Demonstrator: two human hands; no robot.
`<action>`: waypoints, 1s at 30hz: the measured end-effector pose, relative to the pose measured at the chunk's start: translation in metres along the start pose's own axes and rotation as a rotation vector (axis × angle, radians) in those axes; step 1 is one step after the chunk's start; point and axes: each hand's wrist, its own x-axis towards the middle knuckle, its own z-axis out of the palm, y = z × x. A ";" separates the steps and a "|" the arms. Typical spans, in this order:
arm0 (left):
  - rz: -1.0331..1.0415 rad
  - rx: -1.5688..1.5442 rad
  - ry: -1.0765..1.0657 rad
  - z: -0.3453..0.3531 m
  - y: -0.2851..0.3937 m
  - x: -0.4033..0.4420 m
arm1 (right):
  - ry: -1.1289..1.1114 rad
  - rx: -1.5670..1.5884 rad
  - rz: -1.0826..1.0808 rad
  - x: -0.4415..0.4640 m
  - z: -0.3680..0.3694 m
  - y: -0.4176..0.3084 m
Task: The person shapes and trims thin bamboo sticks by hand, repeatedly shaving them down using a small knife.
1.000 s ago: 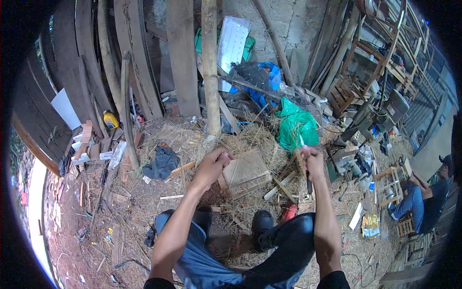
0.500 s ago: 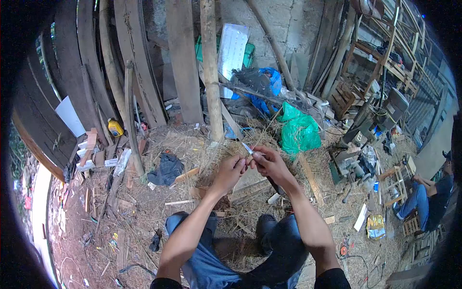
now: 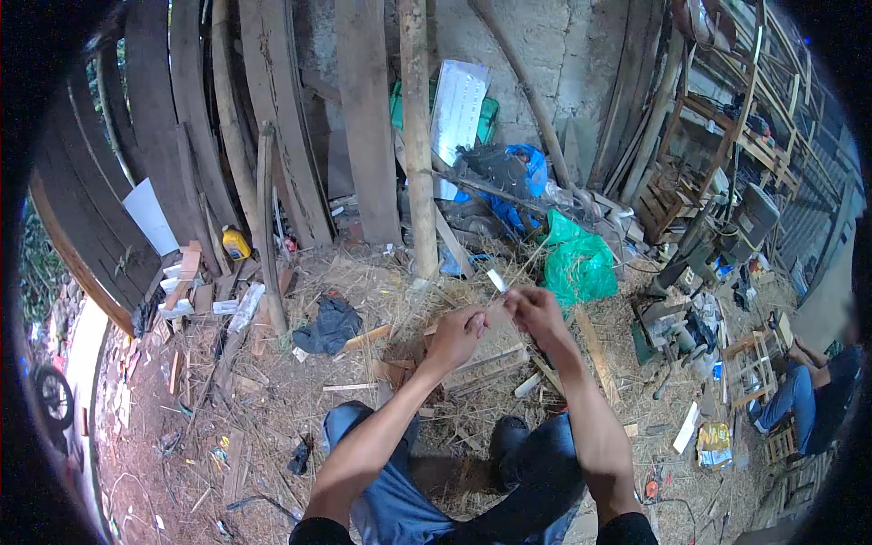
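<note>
My right hand (image 3: 538,315) is closed around a knife, whose bright blade (image 3: 497,281) points up and to the left past my fingers. The knife's handle is hidden in the grip. To its left, a short gap away, my left hand (image 3: 460,334) is closed with thumb and fingers together. What it pinches, if anything, is too small to make out. Both hands are held out in front of my knees, above a floor strewn with straw and wood pieces (image 3: 486,359).
A green plastic bag (image 3: 581,263) lies ahead to the right, and a black cloth (image 3: 329,325) to the left. A wooden post (image 3: 418,136) rises ahead. Boards (image 3: 363,118) lean on the wall. Another person in jeans (image 3: 788,398) sits at far right, near a wooden frame (image 3: 747,363).
My hands have moved apart; the right one has gone up and right with the knife. The blade has turned its bright flat to view. The whole view has shifted slightly.
</note>
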 end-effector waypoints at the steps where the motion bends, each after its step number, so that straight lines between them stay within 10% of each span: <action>1: -0.006 0.049 -0.013 0.002 -0.001 -0.003 | 0.117 -0.073 -0.042 0.001 -0.006 -0.003; 12: -0.024 0.046 0.058 -0.011 0.035 -0.022 | -0.206 0.179 0.067 -0.045 0.030 -0.027; 23: 0.110 0.193 0.033 -0.021 0.064 -0.050 | 0.149 0.053 -0.098 -0.046 0.003 -0.038; 30: 0.088 0.123 0.002 -0.025 0.071 -0.062 | -0.112 0.234 -0.002 -0.071 0.011 -0.054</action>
